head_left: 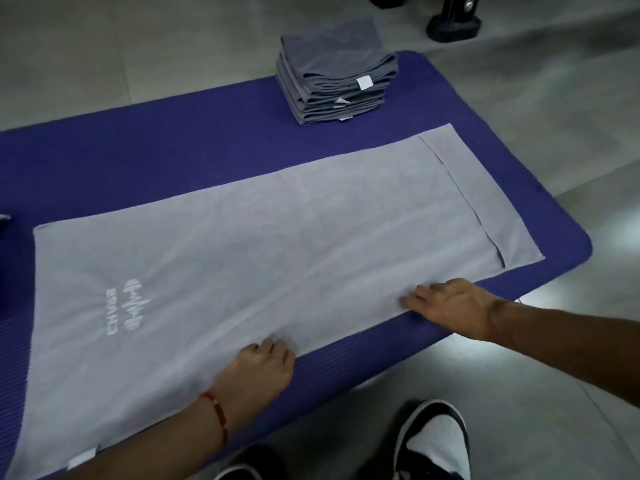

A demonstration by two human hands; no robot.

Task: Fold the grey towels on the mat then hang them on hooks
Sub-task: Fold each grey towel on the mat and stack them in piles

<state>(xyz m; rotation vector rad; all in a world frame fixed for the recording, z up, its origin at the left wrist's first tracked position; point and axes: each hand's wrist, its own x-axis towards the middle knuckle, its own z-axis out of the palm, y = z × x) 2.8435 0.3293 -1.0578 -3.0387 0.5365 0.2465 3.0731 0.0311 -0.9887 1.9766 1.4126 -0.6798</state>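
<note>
A grey towel (263,244) is spread flat along the purple mat (138,150). Its near edge is gripped by the left hand (261,370), fingers curled; the right hand (450,303) is pressed flat nearby. A stack of folded towels (337,74) is seen at the mat's far edge.

A purple foam mat (173,143) lies on a grey tiled floor (554,116). On the mat, a light grey towel (277,244) lies spread flat, beside a stack of folded dark grey towels (336,74).
</note>
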